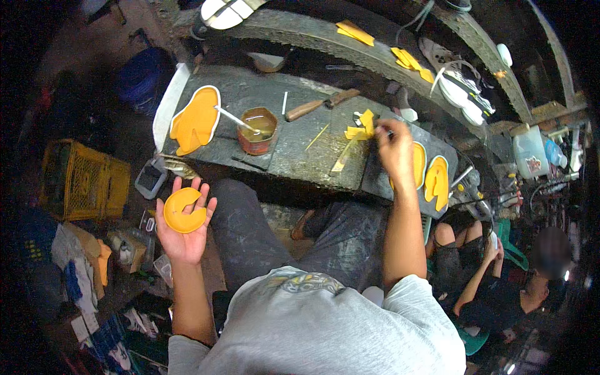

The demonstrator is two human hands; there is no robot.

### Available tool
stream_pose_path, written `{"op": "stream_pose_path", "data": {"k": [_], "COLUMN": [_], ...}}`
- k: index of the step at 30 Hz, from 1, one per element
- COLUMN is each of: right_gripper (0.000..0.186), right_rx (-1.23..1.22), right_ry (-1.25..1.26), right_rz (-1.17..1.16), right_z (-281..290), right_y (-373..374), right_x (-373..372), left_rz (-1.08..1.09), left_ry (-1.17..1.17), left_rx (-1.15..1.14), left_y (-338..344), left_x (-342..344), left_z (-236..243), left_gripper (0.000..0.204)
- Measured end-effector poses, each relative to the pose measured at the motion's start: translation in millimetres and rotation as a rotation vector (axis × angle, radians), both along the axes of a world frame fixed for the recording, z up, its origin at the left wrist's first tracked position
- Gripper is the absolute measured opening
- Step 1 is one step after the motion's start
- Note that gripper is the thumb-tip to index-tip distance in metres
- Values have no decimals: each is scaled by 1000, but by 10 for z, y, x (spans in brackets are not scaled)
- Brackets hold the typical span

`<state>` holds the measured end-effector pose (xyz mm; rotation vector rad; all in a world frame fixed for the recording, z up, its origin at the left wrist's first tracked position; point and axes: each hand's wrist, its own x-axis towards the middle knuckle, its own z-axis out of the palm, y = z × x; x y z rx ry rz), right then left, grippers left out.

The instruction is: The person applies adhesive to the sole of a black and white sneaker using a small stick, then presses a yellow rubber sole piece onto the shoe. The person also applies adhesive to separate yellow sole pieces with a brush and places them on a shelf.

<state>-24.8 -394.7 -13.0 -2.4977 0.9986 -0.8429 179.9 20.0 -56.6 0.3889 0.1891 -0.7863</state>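
A C-shaped yellow piece [177, 212] rests in my left hand [186, 234], palm up with fingers loosely spread beneath it. My right hand [395, 150] is closed beside some yellow scraps [357, 131] on the dark workbench [294, 156]; what its fingertips hold is unclear. Behind that hand, two yellow shaped pieces with pale edges [436, 182] lie at the bench's right. A larger yellow piece [190, 128] lies at the left, near a red pot of liquid [253, 144] with a white-handled tool [231, 115] in it. Wooden-handled tools [303, 109] lie farther back.
Shoes [459, 94] and yellow strips [355, 30] sit on the curved rail [300, 31] behind the bench. A yellow crate [84, 178] and a blue container [137, 78] stand at the left. A seated person [506, 300] holds something light at the lower right.
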Motion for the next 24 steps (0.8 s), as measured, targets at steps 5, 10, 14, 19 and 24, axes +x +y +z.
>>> {"op": "stream_pose_path", "data": {"k": [5,10,14,19,24], "right_gripper": [48,55,22,14,20], "right_rx": [80,143,364,1075,887], "right_ry": [632,629,192,-678,-644], "right_rz": [-60,-87,-11,302,446], "right_z": [-167,-248,-162,127,263], "right_y": [336,320,401,722,1010], "right_x": [37,172,75,226,720], "left_rz": [-85,-231,-182,-168,-150], "left_ry": [67,-37,13,97,15], "left_rx": [-89,-253,-223,-316,-136], "left_y": [-357,-689,-712,-700,-670], "left_x": [-73,-196,-252,-242,-248], "left_z": [50,117,159,151,86], "left_gripper": [61,63,63,64,63]}}
